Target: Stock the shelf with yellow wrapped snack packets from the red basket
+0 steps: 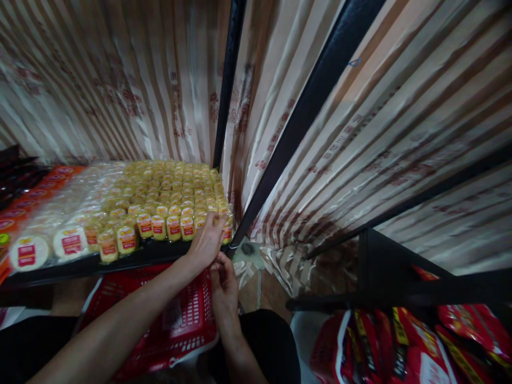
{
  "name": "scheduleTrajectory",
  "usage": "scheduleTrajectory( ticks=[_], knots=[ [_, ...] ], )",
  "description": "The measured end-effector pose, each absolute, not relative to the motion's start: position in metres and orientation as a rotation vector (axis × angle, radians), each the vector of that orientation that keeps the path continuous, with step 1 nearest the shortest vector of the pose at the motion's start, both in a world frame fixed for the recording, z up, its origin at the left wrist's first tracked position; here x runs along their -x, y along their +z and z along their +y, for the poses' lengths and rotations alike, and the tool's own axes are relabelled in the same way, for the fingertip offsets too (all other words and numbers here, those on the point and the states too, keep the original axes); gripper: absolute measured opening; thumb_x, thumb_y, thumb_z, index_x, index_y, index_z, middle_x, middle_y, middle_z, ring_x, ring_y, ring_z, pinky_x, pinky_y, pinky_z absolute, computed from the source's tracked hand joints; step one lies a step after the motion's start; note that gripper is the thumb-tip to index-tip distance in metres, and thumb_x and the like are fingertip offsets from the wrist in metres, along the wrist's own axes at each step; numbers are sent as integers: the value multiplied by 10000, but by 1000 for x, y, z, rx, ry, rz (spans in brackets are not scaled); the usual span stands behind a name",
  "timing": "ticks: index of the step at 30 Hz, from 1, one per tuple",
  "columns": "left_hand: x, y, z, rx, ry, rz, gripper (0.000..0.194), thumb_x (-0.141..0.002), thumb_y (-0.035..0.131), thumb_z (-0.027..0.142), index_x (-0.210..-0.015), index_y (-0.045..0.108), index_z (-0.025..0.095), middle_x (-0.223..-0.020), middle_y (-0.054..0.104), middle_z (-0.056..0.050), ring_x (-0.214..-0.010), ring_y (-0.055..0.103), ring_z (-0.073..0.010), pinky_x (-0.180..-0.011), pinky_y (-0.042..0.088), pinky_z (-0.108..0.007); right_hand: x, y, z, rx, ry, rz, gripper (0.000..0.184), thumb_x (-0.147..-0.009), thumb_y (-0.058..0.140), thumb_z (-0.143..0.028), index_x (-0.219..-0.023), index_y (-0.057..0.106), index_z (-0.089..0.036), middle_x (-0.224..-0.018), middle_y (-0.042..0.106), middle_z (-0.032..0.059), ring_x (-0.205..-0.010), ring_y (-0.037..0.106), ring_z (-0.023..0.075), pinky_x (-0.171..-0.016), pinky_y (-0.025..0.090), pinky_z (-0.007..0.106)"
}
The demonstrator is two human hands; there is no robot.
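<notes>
Small yellow snacks in clear wrappers with red-and-white labels [173, 228] stand in tight rows on a dark shelf [80, 269]. My left hand [207, 239] reaches over the right end of the front row. Its fingers are bent around the top of the last wrapped snack [227, 232], partly hiding it and its neighbour. Just below, at the shelf's corner, my right hand [224, 280] is closed with curled fingers. Whatever it may hold is hidden. Under my arms sits a red plastic basket [192, 314] with slotted walls.
Larger round white wrapped snacks [72, 241] and orange packs [38, 194] fill the shelf's left side. A black slanted post [296, 128] rises beside the corner. Striped curtain cloth [160, 80] hangs behind. Red packets [400, 341] lie at lower right.
</notes>
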State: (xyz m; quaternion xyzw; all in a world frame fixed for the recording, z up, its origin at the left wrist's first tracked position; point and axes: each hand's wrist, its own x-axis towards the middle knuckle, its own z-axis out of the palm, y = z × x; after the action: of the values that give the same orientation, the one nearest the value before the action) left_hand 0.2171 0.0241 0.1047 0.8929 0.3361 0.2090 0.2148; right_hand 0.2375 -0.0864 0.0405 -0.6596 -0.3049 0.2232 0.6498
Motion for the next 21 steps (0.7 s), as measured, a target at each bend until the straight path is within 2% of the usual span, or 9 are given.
scheduleTrajectory(
  ticks=[9, 17, 21],
  knots=[
    [-222, 107, 21, -2568, 409, 994, 393, -848, 366, 134, -1238, 391, 179, -1165, 430, -102, -748, 554, -143, -639, 462, -269, -237, 39, -86, 1497, 522, -688, 294, -800, 518, -314, -1057, 609, -204, -969, 650, 37, -910, 590, 167, -827, 470, 300],
    [-223, 99, 24, -2541, 488, 989, 432, -874, 367, 176, -1304, 333, 200, -1266, 382, -119, -830, 578, -160, -694, 474, -285, -238, 39, -85, 1481, 553, -675, 294, -792, 515, -308, -1048, 620, -206, -959, 657, 32, -901, 595, 164, -828, 469, 296],
    [-219, 97, 25, -2517, 605, 954, 416, -898, 368, 246, -1310, 333, 200, -1314, 330, -128, -960, 573, -194, -779, 497, -324, -238, 40, -85, 1473, 567, -658, 301, -781, 529, -300, -1051, 622, -204, -1006, 656, 39, -944, 592, 173, -847, 465, 306]
  ],
)
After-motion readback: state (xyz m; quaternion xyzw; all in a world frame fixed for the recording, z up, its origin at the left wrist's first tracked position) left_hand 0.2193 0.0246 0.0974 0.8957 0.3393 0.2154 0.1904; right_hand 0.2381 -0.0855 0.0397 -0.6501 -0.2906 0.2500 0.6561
